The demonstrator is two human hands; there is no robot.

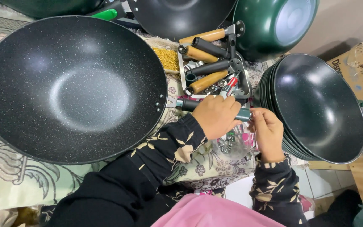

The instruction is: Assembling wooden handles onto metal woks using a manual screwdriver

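Black speckled wok [70, 86]: biggest item, frame left, bowl up, lying on a patterned cloth [5, 176]. Rivets on its right rim face your hands.
Stack of dark woks [316, 107]: frame right, nested, tilted toward you, just beside your right hand.
Green wok [274, 25]: top right, tipped on its side, pale inside showing.
Second black wok [181, 14]: top centre, only partly in frame.
Cardboard box [360, 69]: right edge, behind the stack.
Metal tray [242, 77]: above your hands, holding loose handles, some wooden [209, 81], some dark [211, 67], with small metal parts among them.
Yellow pile [167, 59]: small gold-coloured pieces left of the tray; too small to tell what they are.
Dark handle [188, 104]: sits level at the big wok's right rim, running right under your left hand; its teal-grey far end [243, 114] shows between your two hands.
Left hand [217, 115]: you have it wrapped over the handle's middle, fingers curled closed around it.
Right hand [267, 130]: at the handle's far end, fingertips pinched narrow against it; whether they hold a small part, cannot tell.
Red-and-silver tool [230, 86]: tip pokes out just above your left hand; cannot tell whether you grip it.
Clear bag [230, 145]: below your hands, small metal parts inside.
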